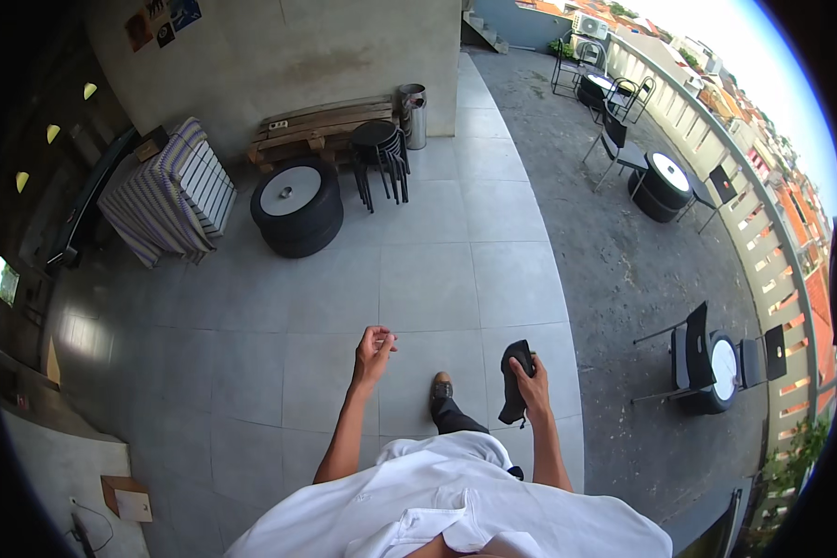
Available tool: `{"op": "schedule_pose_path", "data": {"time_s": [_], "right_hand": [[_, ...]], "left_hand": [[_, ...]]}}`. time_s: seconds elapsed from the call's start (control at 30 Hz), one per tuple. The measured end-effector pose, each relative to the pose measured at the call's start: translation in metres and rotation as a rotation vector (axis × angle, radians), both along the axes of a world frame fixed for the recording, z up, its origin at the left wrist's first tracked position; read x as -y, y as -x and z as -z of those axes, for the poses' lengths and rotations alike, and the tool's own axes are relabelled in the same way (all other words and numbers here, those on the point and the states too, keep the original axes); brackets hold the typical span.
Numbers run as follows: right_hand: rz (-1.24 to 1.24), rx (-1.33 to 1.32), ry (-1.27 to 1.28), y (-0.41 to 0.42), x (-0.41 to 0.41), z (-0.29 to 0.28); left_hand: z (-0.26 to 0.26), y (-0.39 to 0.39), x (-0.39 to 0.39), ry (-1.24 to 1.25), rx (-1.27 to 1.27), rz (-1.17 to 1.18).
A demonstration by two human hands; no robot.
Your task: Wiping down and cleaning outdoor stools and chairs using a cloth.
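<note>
My right hand is closed around a soft black pouch, held out over the tiled floor to the right of my body. A short cord dangles from the pouch's lower end. My left hand is raised on the other side with its fingers curled; whether anything small sits between them is not clear. Below, between the two hands, one shoe shows on the tiles.
Ahead stand a tire table, stacked black stools, a pallet bench and a cloth-draped crate. On the right, more tire tables and chairs line a terrace railing.
</note>
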State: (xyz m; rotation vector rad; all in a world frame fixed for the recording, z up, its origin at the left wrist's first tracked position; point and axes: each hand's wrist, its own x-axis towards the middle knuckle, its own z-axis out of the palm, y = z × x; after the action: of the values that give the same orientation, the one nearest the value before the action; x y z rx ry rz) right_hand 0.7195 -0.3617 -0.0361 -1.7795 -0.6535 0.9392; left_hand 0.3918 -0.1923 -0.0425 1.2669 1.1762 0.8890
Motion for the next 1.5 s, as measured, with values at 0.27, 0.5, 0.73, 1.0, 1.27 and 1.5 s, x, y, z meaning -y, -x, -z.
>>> {"op": "schedule_pose_path", "data": {"time_s": [0.27, 0.5, 0.73, 1.0, 1.27, 1.5], "right_hand": [[-0.1, -0.012, 0.026, -0.062, -0.261, -0.023], [-0.291, 0.01, -0.084, -0.054, -0.494, -0.069], [-0.268, 0.012, -0.026, -0.057, -0.657, -0.049], [-0.204, -0.03, 0.079, -0.096, -0.836, -0.039], [-0.205, 0.095, 0.214, -0.143, -1.071, 0.056], [-0.598, 0.244, 0.349, -0.132, -1.341, 0.209]], "left_hand": [[-0.018, -0.017, -0.189, 0.064, -0.086, -0.146], [-0.004, -0.04, -0.336, -0.043, -0.227, -0.213], [0.032, -0.056, -0.511, 0.074, -0.199, -0.106], [0.0, -0.074, -0.737, 0.048, -0.178, -0.099], [0.079, -0.101, -0.911, 0.343, -0.122, -0.152], [0.189, -0.113, -1.059, 0.647, -0.08, -0.401]]}}
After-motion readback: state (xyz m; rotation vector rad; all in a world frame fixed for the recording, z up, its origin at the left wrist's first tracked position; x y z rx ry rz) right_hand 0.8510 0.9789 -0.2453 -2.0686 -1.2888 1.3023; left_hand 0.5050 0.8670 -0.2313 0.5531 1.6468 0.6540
